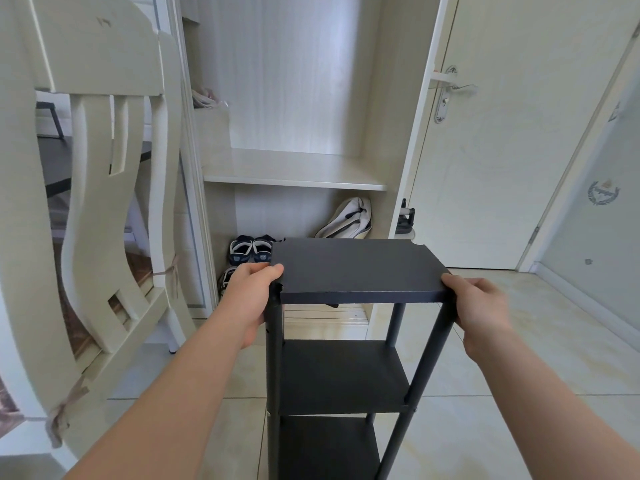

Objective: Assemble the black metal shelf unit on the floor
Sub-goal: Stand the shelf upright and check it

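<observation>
Both left hand (pixel 254 299) and right hand (pixel 481 313) grip opposite ends of the flat black metal top panel (pixel 360 268), thumbs above, fingers curled round its edges, probably to seat it evenly.

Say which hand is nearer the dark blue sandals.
Left. The left hand grips the black metal shelf corner near the dark blue sandals; the right hand holds the opposite corner.

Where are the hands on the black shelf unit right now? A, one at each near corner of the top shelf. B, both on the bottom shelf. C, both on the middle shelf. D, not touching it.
A: the left hand grips the top shelf at its near left corner, the right hand at its near right corner.
</observation>
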`<action>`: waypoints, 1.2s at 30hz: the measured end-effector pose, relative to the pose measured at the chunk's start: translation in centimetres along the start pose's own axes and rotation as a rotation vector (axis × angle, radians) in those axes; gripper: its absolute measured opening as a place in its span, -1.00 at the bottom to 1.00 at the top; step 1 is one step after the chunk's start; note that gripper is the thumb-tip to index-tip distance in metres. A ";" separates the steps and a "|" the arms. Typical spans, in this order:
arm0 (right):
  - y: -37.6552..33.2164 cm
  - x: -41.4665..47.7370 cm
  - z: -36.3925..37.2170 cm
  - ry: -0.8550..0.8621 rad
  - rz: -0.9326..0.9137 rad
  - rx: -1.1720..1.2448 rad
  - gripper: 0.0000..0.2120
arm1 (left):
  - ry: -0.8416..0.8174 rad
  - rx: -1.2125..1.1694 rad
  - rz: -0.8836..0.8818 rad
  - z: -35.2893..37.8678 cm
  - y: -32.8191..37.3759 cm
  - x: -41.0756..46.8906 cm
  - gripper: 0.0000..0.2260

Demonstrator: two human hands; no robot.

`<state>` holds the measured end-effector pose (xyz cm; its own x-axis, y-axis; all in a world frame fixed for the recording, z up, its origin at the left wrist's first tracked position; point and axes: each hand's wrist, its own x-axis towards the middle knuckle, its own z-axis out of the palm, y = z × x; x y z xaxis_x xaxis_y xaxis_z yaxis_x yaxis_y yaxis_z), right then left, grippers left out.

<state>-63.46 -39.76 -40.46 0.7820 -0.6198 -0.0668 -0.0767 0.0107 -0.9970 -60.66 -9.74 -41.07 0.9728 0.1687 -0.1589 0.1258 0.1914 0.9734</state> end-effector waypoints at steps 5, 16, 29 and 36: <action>0.2 0.4 -0.1 0.006 -0.001 -0.027 -0.79 | 0.004 0.006 -0.064 -0.1 -0.6 0.1 -0.87; 1.2 1.4 -0.5 -0.046 0.112 -0.057 -0.76 | 0.064 0.034 -0.107 0.6 -0.7 0.0 -0.81; 0.7 1.5 -1.5 -0.201 0.309 0.006 -0.89 | 0.043 0.065 -0.192 0.3 -0.5 0.5 -0.90; 0.9 1.3 -2.2 -0.247 0.343 0.040 -0.91 | -0.009 0.022 -0.259 -0.2 -0.9 0.0 -0.81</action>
<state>-63.87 -42.28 -41.38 0.8405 -0.3683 -0.3974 -0.3381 0.2167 -0.9158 -60.80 -9.76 -41.99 0.9094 0.1084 -0.4016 0.3746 0.2062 0.9040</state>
